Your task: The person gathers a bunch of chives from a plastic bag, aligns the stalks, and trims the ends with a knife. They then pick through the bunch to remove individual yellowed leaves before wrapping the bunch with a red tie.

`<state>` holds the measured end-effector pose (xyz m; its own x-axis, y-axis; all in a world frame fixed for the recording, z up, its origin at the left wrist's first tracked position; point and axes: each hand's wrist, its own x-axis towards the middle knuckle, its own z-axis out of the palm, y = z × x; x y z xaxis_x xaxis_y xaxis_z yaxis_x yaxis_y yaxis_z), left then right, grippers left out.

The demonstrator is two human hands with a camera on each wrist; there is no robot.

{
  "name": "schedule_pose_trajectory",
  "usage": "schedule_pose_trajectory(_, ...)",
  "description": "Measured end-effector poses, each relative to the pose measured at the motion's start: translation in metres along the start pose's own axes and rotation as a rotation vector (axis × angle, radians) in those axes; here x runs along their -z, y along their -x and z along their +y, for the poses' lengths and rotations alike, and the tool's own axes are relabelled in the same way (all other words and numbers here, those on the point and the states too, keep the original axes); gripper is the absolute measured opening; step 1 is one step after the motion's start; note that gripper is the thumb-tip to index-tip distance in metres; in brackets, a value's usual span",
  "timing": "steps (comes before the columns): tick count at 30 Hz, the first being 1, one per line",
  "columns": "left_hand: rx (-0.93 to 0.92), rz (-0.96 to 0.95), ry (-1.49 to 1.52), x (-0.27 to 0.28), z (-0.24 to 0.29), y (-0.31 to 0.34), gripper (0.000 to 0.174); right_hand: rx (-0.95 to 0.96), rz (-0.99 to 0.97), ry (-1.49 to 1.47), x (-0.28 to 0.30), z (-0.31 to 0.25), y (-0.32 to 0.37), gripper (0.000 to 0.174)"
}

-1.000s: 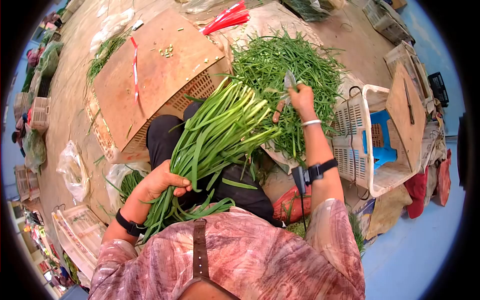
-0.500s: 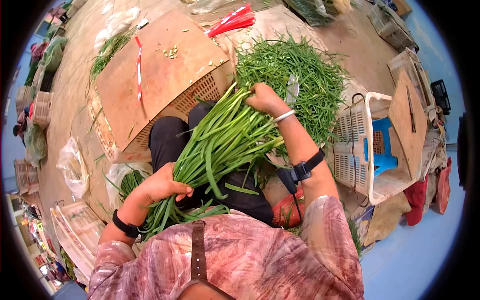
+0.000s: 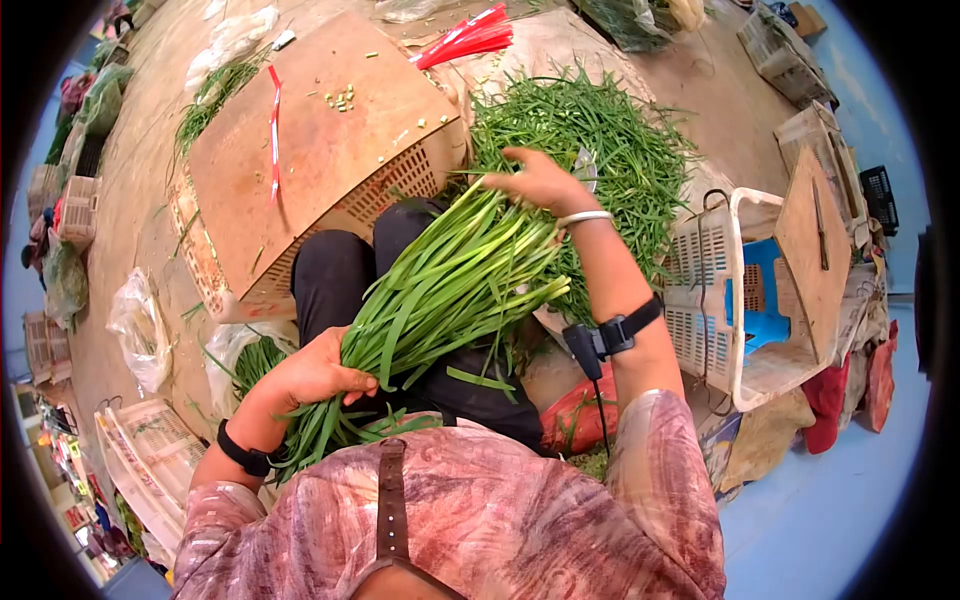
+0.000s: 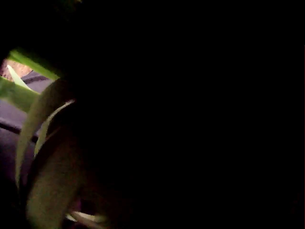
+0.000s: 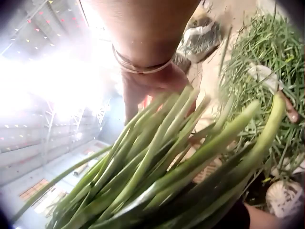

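In the head view the left hand [image 3: 318, 375] grips the lower part of a thick bunch of long green leaves [image 3: 450, 285], which slants up across the dark-trousered legs. The right hand [image 3: 540, 185] is at the bunch's pale upper ends, fingers extended and apart. Beyond it, a knife blade [image 3: 587, 168] lies on a heap of loose greens [image 3: 635, 145]. The right wrist view has the right hand [image 5: 155, 86] behind the stalks [image 5: 152, 171], partly hidden, and the knife's brown handle [image 5: 289, 107] on the heap. Mostly black, the left wrist view shows blurred leaves [image 4: 52, 186].
A board [image 3: 320, 130] with cut bits and a red strip covers a crate at the upper left. Red ties [image 3: 465, 38] lie behind it. To the right stands a white crate [image 3: 740, 300] with a blue object inside; a plastic bag [image 3: 140, 330] is at the left.
The right hand has moved left from above the heap near the knife to the bunch's upper ends, and its fingers have straightened since half a second ago. The left hand keeps its grip.
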<state>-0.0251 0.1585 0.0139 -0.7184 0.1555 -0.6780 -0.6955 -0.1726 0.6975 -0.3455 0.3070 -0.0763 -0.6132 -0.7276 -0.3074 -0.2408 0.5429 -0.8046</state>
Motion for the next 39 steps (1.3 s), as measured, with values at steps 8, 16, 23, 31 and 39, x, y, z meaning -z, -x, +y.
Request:
schedule_pose_trajectory(8,-0.013,0.05,0.008,-0.002,-0.006,0.006,0.017,0.154,0.621,0.373,0.015,0.101,-0.036,0.012)
schedule_pose_trajectory(16,-0.004,0.063,0.073,-0.001,-0.01,0.001,0.015,-0.121,-0.062,-0.22,0.015,0.015,0.021,0.054)
schedule_pose_trajectory(23,-0.044,0.073,0.098,0.0,-0.01,0.008,0.015,-0.01,0.123,-0.527,0.015,0.027,0.02,0.009)
schedule_pose_trajectory(31,-0.024,0.085,0.003,0.0,-0.01,0.006,0.015,-0.269,-0.057,-0.517,0.023,0.036,0.017,0.04)
schedule_pose_trajectory(39,-0.133,0.244,-0.144,-0.016,-0.002,0.013,0.018,-0.103,-0.067,-0.698,0.006,0.021,0.039,0.021)
